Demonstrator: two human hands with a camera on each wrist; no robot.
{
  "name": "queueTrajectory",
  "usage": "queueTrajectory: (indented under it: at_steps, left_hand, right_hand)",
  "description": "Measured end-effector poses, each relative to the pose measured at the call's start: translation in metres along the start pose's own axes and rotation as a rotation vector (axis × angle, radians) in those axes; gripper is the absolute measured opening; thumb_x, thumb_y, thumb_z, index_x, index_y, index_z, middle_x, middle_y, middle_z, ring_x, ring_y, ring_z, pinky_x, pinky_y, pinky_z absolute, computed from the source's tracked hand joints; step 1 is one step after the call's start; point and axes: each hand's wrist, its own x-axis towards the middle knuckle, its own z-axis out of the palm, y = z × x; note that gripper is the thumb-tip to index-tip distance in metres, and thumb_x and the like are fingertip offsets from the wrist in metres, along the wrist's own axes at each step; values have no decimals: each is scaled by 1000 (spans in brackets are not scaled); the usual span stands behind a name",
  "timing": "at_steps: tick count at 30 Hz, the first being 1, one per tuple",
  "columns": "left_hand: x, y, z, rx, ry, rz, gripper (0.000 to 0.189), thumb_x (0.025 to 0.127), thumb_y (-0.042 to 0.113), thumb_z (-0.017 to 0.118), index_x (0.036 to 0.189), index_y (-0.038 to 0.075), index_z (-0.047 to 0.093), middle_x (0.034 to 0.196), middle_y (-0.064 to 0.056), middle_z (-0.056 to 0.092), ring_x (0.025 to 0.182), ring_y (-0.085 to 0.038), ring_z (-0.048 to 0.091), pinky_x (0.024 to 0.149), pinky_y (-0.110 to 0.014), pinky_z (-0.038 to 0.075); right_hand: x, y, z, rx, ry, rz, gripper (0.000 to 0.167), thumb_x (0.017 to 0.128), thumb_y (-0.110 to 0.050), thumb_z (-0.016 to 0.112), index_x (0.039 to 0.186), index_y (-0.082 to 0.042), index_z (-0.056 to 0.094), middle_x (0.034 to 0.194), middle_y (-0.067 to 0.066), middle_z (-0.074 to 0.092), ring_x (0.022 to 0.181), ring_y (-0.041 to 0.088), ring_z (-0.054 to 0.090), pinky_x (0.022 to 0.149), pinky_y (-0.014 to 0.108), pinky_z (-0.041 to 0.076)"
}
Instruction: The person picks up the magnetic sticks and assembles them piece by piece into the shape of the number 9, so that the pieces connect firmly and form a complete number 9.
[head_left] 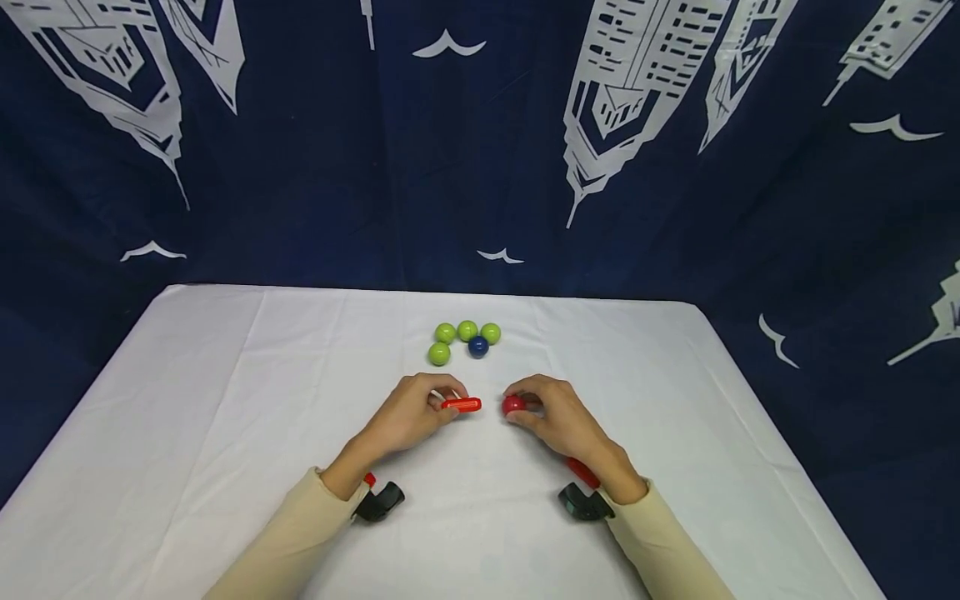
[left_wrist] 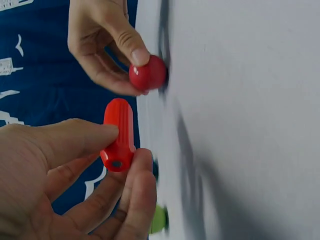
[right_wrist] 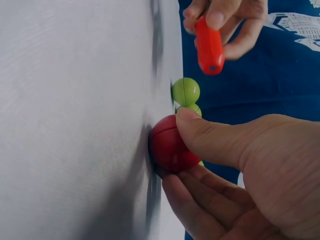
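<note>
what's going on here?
A person's left hand pinches a bright red, ribbed, plastic-looking stick, held up off the white cloth. Their right hand grips a glossy red ball on or just above that cloth. The two red things are apart. Beyond them sit four lime-green balls and one dark blue ball, unheld.

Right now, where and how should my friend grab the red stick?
Pinch the free end, coming from the right: the red stick is long, and the left hand grips nearer its other end, so that's probably easiest.
</note>
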Motion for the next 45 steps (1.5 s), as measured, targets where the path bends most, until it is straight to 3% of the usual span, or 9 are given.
queueTrajectory:
  at_steps: [7, 16, 28, 40, 45]
  left_hand:
    - [13, 5, 18, 19, 1, -21, 20, 85, 1, 72, 99, 15, 74, 94, -4, 70, 59, -9, 52, 56, -23, 40]
    - [20, 3, 30, 48, 3, 1, 20, 84, -3, 72, 97, 12, 74, 89, -4, 70, 61, -10, 51, 55, -23, 39]
    - [23, 2, 33, 27, 13, -9, 18, 86, -1, 71, 99, 11, 74, 90, -6, 71, 60, -9, 52, 56, -24, 40]
    - [23, -1, 34, 28, 8, -29, 18, 85, 0, 71, 100, 10, 73, 97, -7, 74, 69, -10, 61, 65, -28, 46]
    - [22, -2, 29, 31, 24, -45, 17, 84, 2, 73, 99, 11, 74, 96, -4, 74, 71, -9, 64, 68, -29, 48]
  right_hand:
    - [-1, 1, 0, 35, -9, -37, 24, 87, -10, 78, 110, -10, 72, 106, 2, 71, 94, 13, 70, 87, 33, 57]
    - [-4, 3, 1, 19, -17, -33, 25, 87, -10, 77, 111, -10, 71, 107, 3, 71, 91, 15, 69, 86, 36, 57]
    - [-2, 1, -2, -6, -16, -54, 25, 88, -12, 77, 112, -11, 71, 106, 2, 71, 93, 16, 67, 87, 39, 56]
    - [0, 0, -2, -9, -29, -44, 26, 88, -15, 78, 112, -11, 72, 102, 0, 71, 88, 13, 65, 78, 34, 56]
    - [1, 0, -2, -11, -29, -48, 25, 88, -15, 78, 112, -10, 71, 102, 0, 71, 88, 13, 65, 81, 34, 56]
